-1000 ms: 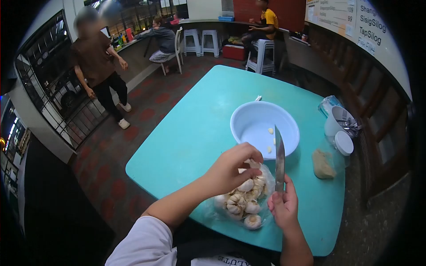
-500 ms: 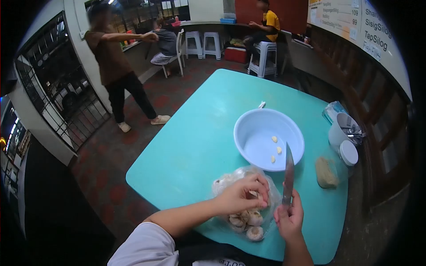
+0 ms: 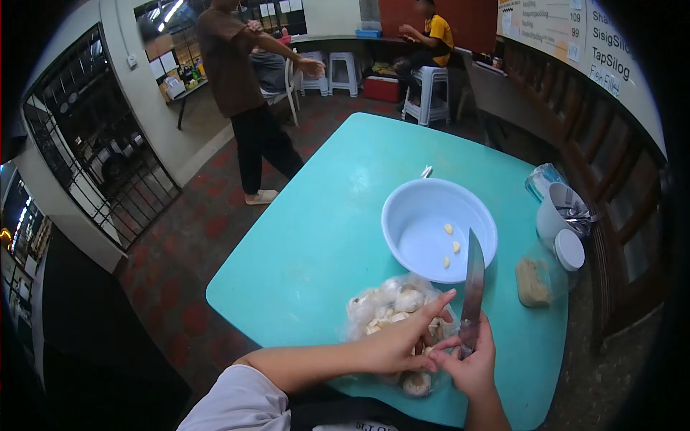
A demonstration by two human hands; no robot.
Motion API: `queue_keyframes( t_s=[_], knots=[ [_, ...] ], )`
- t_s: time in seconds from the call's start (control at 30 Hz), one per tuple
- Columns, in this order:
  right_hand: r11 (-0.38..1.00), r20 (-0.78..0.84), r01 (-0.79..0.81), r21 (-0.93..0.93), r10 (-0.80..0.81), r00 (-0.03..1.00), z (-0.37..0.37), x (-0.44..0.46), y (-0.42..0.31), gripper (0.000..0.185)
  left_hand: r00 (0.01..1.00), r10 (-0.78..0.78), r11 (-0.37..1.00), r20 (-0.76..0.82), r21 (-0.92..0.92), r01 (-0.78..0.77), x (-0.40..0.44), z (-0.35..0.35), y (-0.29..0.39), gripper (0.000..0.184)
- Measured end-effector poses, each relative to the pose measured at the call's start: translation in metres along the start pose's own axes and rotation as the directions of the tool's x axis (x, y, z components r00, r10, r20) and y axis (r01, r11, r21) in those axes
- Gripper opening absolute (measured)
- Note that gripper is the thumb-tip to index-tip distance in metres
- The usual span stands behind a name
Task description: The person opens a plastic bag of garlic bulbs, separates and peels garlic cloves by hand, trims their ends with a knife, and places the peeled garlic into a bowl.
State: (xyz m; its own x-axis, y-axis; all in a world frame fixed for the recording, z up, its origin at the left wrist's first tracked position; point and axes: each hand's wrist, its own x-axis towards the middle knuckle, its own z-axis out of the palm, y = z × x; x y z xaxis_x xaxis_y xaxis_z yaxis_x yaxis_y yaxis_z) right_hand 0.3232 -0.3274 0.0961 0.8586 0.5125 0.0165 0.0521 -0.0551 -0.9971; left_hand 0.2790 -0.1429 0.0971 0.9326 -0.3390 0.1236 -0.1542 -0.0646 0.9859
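Observation:
My right hand (image 3: 471, 357) is wrapped round a knife (image 3: 473, 287), its blade pointing up and away from me. Over the bag of garlic (image 3: 381, 309), my left hand (image 3: 411, 339) has its thumb and fingers spread, with the fingertips close to my right thumb; a small pale piece lies between the two hands, too small to make out. Whole garlic bulbs and loose cloves show in the clear plastic bag. Beyond the knife stands a light blue basin (image 3: 420, 230) with three peeled cloves (image 3: 456, 247) inside.
All this rests on a turquoise table (image 3: 302, 258). At its right edge are a brown bag (image 3: 532, 284), a white-lidded jar (image 3: 569, 250) and a container of utensils (image 3: 552, 212). A person in brown (image 3: 233, 65) stands beyond the far left edge; others sit at the back counter.
My left hand has moved down and right toward my right hand, uncovering more garlic. The person in brown has walked rightward. Knife and basin appear slightly lower in view.

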Motion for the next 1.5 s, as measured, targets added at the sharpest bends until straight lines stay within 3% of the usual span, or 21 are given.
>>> queue_keyframes(
  t_s=[0.1,0.27,0.37,0.57,0.77,0.87,0.97,1.17,1.33,1.5],
  knots=[
    [0.991,0.010,-0.015,0.134,0.014,1.000,0.002,0.003,-0.003,0.088,1.000,0.023,1.000,-0.016,0.020,-0.023,0.001,0.000,-0.001,0.103],
    [0.989,0.049,0.021,0.146,-0.028,0.998,-0.008,0.006,0.000,0.084,0.996,0.047,0.985,-0.075,-0.164,-0.059,0.002,-0.001,-0.003,0.105],
    [0.990,0.043,0.032,0.138,-0.038,0.998,-0.009,0.006,0.002,0.083,0.997,0.021,0.994,-0.069,-0.109,-0.028,0.003,-0.004,-0.003,0.103],
    [0.986,0.014,0.063,0.155,-0.066,0.998,-0.006,0.004,-0.004,0.079,0.997,0.023,0.978,-0.080,-0.203,-0.039,0.002,-0.001,-0.017,0.080],
    [0.991,-0.024,0.052,0.123,-0.050,0.998,-0.004,0.003,0.005,0.072,0.996,-0.075,0.983,-0.042,-0.171,0.067,0.003,-0.003,-0.016,0.056],
    [0.991,-0.059,0.098,0.095,-0.093,0.994,-0.001,0.002,0.009,0.069,0.996,-0.088,0.966,-0.014,-0.245,0.082,0.005,-0.004,-0.018,0.044],
    [0.990,-0.085,0.119,0.078,-0.113,0.990,-0.001,0.002,0.010,0.067,0.996,-0.083,0.900,-0.013,-0.431,0.069,0.006,-0.004,-0.022,0.038],
    [0.987,-0.120,0.142,0.077,-0.133,0.984,-0.002,0.002,0.007,0.061,0.998,-0.036,0.876,-0.053,-0.482,0.006,0.007,-0.008,-0.025,0.039],
    [0.985,-0.220,0.173,0.027,-0.163,0.962,-0.009,0.006,0.014,0.059,0.979,-0.034,0.890,-0.201,-0.451,-0.062,0.004,-0.019,-0.022,0.033],
    [0.993,-0.123,0.120,-0.013,-0.121,0.985,-0.012,0.006,0.015,0.072,0.978,-0.051,0.891,-0.201,-0.451,-0.047,0.006,-0.029,-0.019,0.026]
  ],
)
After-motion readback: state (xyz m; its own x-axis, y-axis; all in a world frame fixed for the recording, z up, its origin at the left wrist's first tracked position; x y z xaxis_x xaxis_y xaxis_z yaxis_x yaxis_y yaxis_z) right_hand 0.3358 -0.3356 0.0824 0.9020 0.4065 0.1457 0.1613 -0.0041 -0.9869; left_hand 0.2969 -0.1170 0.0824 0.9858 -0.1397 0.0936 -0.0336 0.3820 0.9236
